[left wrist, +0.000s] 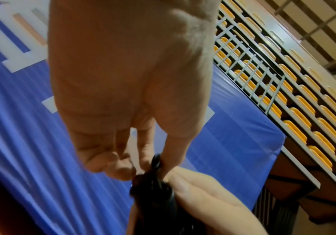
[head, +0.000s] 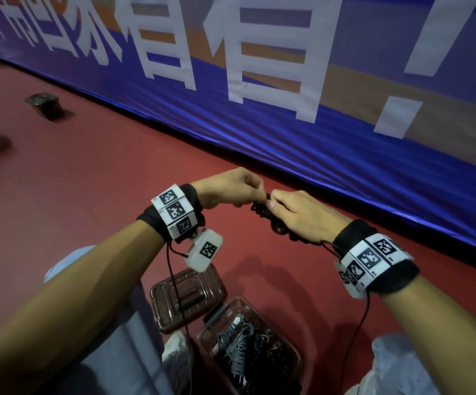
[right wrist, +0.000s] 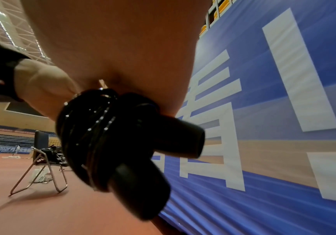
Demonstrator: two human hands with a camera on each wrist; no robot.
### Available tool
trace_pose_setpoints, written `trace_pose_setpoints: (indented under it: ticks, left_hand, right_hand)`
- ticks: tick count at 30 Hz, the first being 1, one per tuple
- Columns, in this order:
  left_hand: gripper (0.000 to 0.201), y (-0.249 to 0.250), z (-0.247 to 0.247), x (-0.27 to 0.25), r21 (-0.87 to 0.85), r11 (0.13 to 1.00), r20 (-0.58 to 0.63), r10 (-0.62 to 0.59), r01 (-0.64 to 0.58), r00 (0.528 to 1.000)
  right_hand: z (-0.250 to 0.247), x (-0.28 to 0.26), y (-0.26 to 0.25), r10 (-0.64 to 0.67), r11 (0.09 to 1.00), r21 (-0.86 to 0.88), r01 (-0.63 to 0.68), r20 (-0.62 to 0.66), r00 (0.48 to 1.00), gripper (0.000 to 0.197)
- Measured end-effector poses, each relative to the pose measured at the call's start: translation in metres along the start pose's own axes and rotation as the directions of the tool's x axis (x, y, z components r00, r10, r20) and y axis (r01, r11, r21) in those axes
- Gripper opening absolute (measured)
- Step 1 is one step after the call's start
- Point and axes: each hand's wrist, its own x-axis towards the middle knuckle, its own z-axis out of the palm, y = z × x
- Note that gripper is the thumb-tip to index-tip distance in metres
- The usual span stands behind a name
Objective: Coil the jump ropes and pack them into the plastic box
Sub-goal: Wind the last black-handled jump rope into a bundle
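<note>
Head view, frame centre: right hand [head: 305, 215] grips the coiled black jump rope [head: 271, 220], left hand [head: 231, 189] pinches its top; plastic box [head: 248, 349] sits directly below, lower centre.

Glossy black coiled jump rope [right wrist: 94, 135] with two matte black handles; dark-tinted clear plastic box [head: 288, 346] holding grey and black ropes; brick-red floor [head: 88, 172]; blue banner [head: 345, 155] with white characters and tan-orange bands.

— What's behind?
— A blue banner [head: 345, 115] with big white characters, standing on the red floor [head: 94, 172].
— Anything else?
— A folding chair [right wrist: 42, 159], and rows of yellow seats [left wrist: 303, 127] behind a railing.
</note>
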Motion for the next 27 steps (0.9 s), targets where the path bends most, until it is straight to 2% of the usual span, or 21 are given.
trace_pose_setpoints:
  ticks: [3, 5, 7, 9, 11, 13, 16, 19, 22, 24, 27]
  left_hand:
    - [0.014, -0.002, 0.004, 0.002, -0.136, 0.985, -0.048, 0.100, -0.106, 0.994]
    - [0.013, -0.002, 0.011, 0.006, -0.337, 0.929, -0.087, 0.131, -0.153, 0.988]
    - [0.009, 0.000, 0.014, 0.007, -0.593, 0.794, -0.064, 0.118, -0.133, 0.991]
    - [0.010, 0.002, 0.012, 0.006, -0.759, 0.647, -0.006, 0.113, -0.078, 0.994]
    - [0.019, 0.004, 0.012, 0.004, -0.789, 0.608, -0.009, 0.140, -0.093, 0.990]
    - [0.024, 0.005, 0.017, 0.005, -0.786, 0.597, -0.071, 0.170, -0.160, 0.983]
    - [0.016, 0.006, 0.023, 0.009, -0.822, 0.527, -0.140, 0.181, -0.216, 0.973]
    - [0.009, 0.005, 0.029, 0.015, -0.853, 0.482, -0.127, 0.179, -0.200, 0.975]
    - [0.004, 0.003, 0.033, 0.021, -0.818, 0.522, -0.190, 0.153, -0.243, 0.970]
    - [0.010, 0.001, 0.034, 0.024, -0.800, 0.539, -0.230, 0.131, -0.264, 0.964]
    - [0.023, 0.000, 0.036, 0.026, -0.814, 0.520, -0.199, 0.169, -0.259, 0.965]
  right_hand:
    - [-0.007, -0.001, 0.005, 0.012, 0.999, -0.038, -0.015, -0.066, 0.998, 0.035]
    - [-0.009, -0.001, 0.005, 0.028, 1.000, 0.011, -0.027, -0.139, 0.990, 0.037]
    - [-0.010, 0.001, 0.006, 0.080, 0.994, 0.089, -0.060, -0.229, 0.970, 0.039]
    - [-0.012, 0.004, 0.010, 0.155, 0.970, 0.225, -0.088, -0.298, 0.942, 0.044]
    - [-0.015, 0.005, 0.010, 0.208, 0.924, 0.372, -0.082, -0.311, 0.927, 0.050]
    - [-0.015, 0.005, 0.005, 0.231, 0.863, 0.502, -0.054, -0.297, 0.927, 0.051]
    - [-0.011, 0.003, -0.005, 0.261, 0.749, 0.662, -0.014, -0.277, 0.925, 0.044]
    - [-0.001, 0.003, -0.009, 0.304, 0.734, 0.680, -0.009, -0.315, 0.899, 0.047]
    - [0.007, 0.006, -0.013, 0.354, 0.719, 0.695, -0.013, -0.349, 0.868, 0.043]
    - [0.007, 0.006, -0.014, 0.381, 0.684, 0.730, -0.001, -0.357, 0.853, 0.034]
    - [0.003, 0.006, -0.016, 0.365, 0.620, 0.782, 0.067, -0.363, 0.857, 0.024]
